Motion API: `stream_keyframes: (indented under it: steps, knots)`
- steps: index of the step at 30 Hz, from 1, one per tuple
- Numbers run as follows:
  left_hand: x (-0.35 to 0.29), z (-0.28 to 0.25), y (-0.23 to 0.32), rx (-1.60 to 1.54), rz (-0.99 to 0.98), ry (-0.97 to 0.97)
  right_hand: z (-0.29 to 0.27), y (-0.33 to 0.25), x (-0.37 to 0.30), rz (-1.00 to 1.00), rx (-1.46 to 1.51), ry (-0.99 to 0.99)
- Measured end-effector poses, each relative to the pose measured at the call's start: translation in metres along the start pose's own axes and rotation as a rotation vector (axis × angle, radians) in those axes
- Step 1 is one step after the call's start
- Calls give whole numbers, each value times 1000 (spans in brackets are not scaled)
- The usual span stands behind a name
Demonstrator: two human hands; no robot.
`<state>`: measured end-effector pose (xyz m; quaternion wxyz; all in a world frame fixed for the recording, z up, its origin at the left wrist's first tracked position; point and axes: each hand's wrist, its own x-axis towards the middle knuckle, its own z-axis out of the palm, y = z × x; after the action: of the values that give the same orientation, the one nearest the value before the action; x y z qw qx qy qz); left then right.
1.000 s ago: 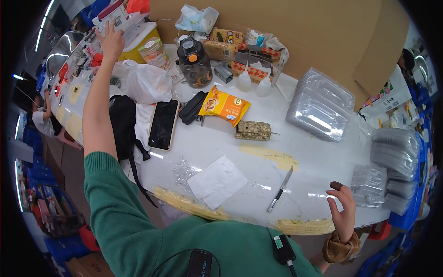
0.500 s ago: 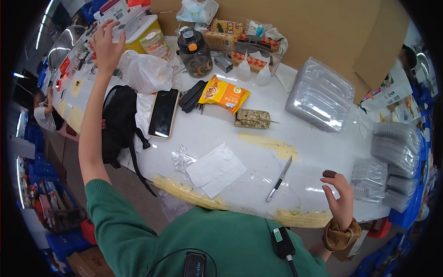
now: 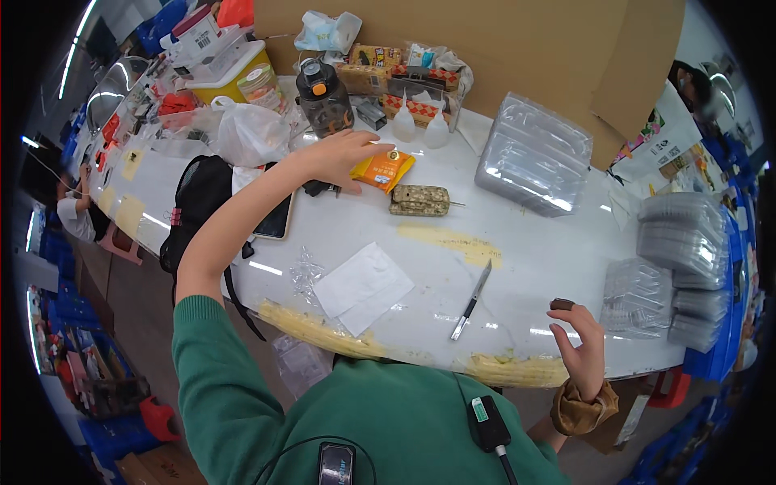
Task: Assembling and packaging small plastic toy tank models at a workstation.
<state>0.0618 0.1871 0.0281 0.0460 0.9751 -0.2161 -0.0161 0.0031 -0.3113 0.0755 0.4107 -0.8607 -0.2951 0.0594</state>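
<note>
My left hand (image 3: 343, 159) reaches over the left part of an orange snack packet (image 3: 388, 171), fingers stretched out. Whether it touches the packet I cannot tell. Beside the packet lies a speckled green-brown block (image 3: 419, 200) with a thin pin sticking out of its right end. My right hand (image 3: 585, 347) hovers at the table's near right, thumb and fingers apart, with a brown cap (image 3: 561, 305) on one fingertip. A craft knife (image 3: 471, 300) lies to its left, and a folded white paper sheet (image 3: 364, 287) is farther left. My left forearm partly covers a phone (image 3: 277, 218).
A dark bottle (image 3: 325, 97) and two white squeeze bottles (image 3: 403, 124) stand at the back. Clear plastic trays are stacked at the back right (image 3: 537, 153) and right edge (image 3: 683, 234). A black bag (image 3: 194, 202) lies left, near a white plastic bag (image 3: 250, 129).
My left hand has swung from the yellow tub at the far left, rightward and nearer, to over the snack packet. My right hand keeps nearly the same pose. The whole view has shifted slightly.
</note>
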Motion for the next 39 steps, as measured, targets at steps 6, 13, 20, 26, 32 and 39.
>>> stream_keyframes:
  steps: [6, 13, 20, 26, 32, 39]
  knots:
    - [27, 1, 3, 63, -83, -168, -3, 6, -24, 106, 12, 53]
    - [24, -104, 16, 184, -77, 97, -2, 15, -22, 106, 36, 99]
    - [74, -148, -63, 280, -175, 288, 0, 7, -20, 52, 48, 137]
    - [120, -127, -87, 336, -332, 132, -6, 12, -63, 174, 49, 228]
    - [113, -143, -58, 299, -191, 170, -9, 9, -67, 212, 60, 222]
    - [44, -180, 162, -396, 426, 576, -19, -56, 4, -368, 209, 252]
